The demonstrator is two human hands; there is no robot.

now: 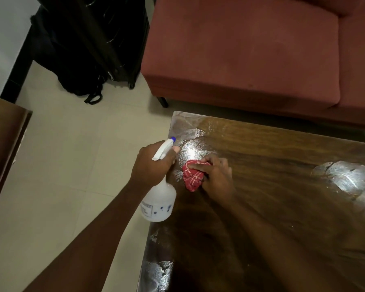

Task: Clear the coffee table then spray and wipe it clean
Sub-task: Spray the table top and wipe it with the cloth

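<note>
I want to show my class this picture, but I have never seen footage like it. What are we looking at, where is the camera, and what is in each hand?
There is no machine here: these are a person's two bare hands, seen from a camera worn on the head and looking down. The left hand grips a white spray bottle at the edge of the wooden coffee table, with the nozzle pointing over the top. The right hand holds a bunched red cloth down on the tabletop, which shows wet, shiny patches. Behind the table stands a red sofa.
</note>
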